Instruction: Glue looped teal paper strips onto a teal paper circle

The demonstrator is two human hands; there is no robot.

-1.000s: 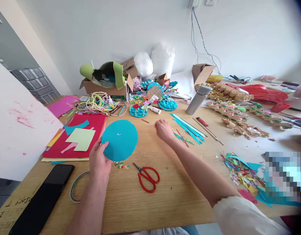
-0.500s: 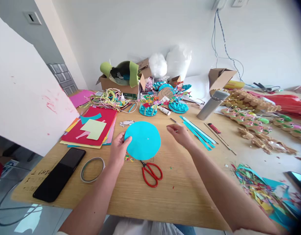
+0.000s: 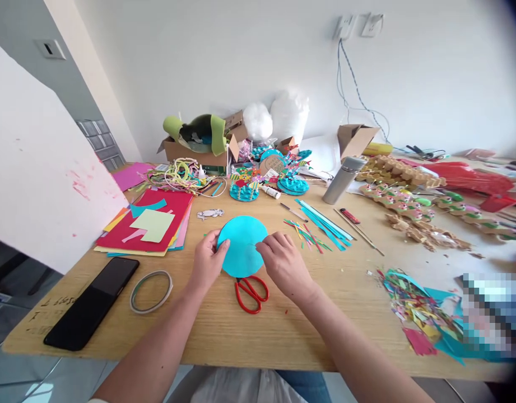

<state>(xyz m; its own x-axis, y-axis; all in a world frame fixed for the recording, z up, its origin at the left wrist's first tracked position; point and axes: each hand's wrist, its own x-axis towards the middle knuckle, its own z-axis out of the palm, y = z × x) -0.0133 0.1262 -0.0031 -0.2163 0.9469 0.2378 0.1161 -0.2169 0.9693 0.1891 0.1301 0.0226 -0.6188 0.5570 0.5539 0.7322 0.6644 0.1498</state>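
Note:
A round blue paper disc is held over the table, its left edge pinched between the thumb and fingers of my left hand. My right hand is closed at the disc's right side, fingertips pinched together near its surface; what they hold, if anything, is too small to name. Red-handled scissors lie just below the disc, their blades partly hidden under it. Thin coloured paper strips are right of my right hand, with longer blue strips beyond them.
A black phone and a tape roll lie at the left, near stacked coloured paper. Finished blue crafts stand behind. A grey bottle and paper scraps are to the right.
My right hand has moved left and down to the disc, uncovering the thin coloured strips. My left hand still holds the disc. The camera view has shifted slightly right.

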